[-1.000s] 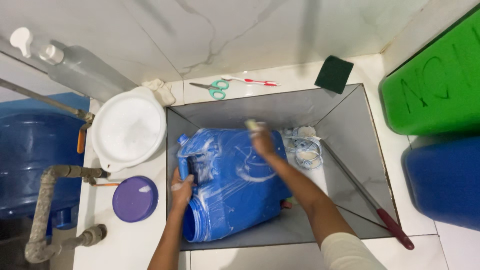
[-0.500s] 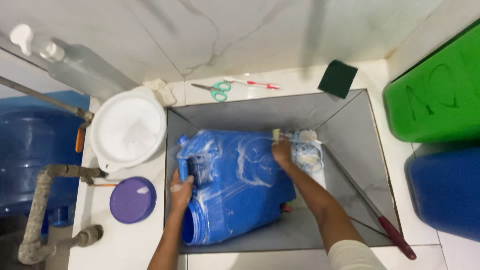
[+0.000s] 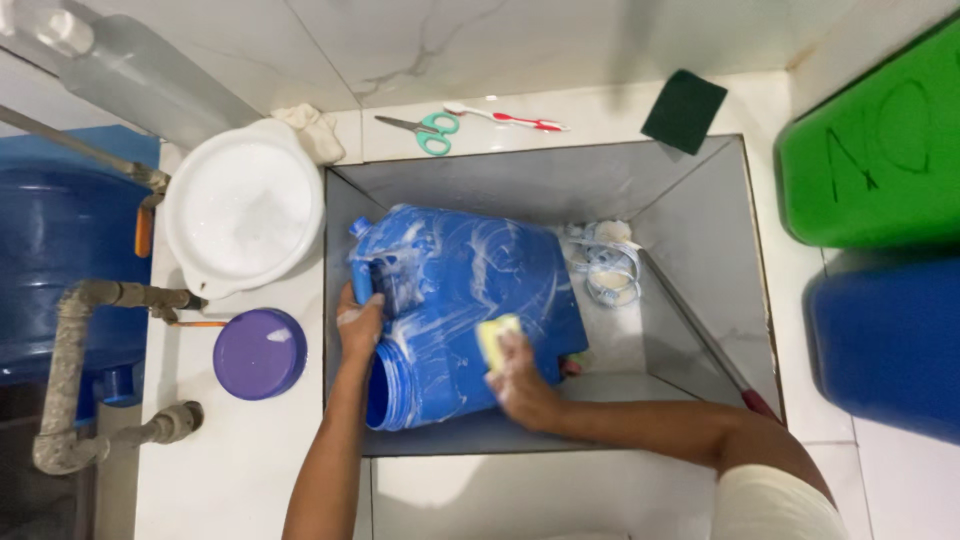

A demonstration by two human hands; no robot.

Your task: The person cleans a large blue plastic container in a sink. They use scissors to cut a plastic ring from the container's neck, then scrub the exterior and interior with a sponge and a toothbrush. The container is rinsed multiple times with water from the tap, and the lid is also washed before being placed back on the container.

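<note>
Right hand [image 3: 520, 385] slid down the soapy blue plastic jerrycan [image 3: 465, 300], gripping yellow sponge [image 3: 496, 336]; left hand [image 3: 360, 325] clasps its handle.

Both forearms reach forward, left hand [image 3: 358, 325] with fingers curled in a grip, right hand [image 3: 520, 385] pressing down.

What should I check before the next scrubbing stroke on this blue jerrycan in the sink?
1. Left hand steadying the blue jerrycan by its handle end: ok.
2. Right hand pressing the yellow sponge on the can's side: ok.
3. Suds cover the upper face: ok.
4. Can lies on its side inside the steel sink, mouth toward the person: ok.
5. Underside clean: cannot tell.
6. Spare green scouring pad on the ledge behind the sink: ok.
</note>
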